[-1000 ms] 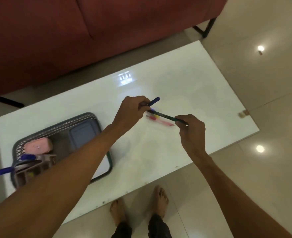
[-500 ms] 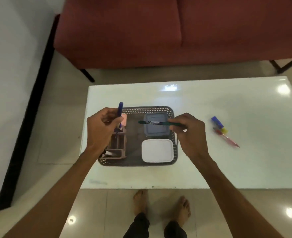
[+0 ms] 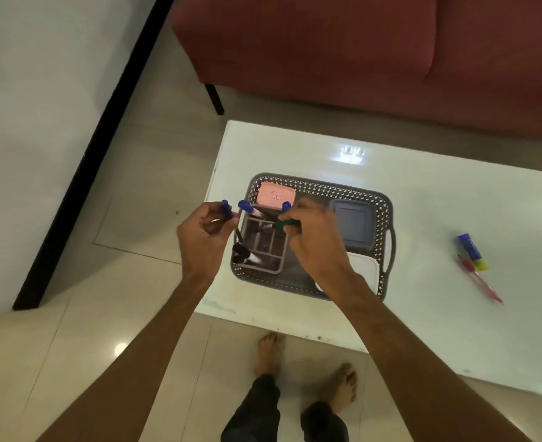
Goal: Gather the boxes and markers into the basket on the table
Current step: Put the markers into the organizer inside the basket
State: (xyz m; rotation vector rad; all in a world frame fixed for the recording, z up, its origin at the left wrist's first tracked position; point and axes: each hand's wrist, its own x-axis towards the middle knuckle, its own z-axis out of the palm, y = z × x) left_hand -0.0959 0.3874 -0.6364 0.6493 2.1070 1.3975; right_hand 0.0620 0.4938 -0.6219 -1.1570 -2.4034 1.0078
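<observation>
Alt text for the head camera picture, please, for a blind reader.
A person's right hand holds a green marker over the organizer in a grey basket on a white table, while the left hand grips a blue marker. The basket holds a pink box, a grey box and a white box; a blue-and-yellow marker and a pink pen lie outside it.

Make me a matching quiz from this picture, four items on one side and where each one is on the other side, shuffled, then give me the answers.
Column one:
1. green marker
2. pink box
3. white box
4. pink pen

Column two:
A. lying on the table, outside the basket
B. in the basket's far left corner
C. pinched in the right hand
D. in the basket, partly hidden by the right forearm

Pairs: 1-C, 2-B, 3-D, 4-A.
</observation>
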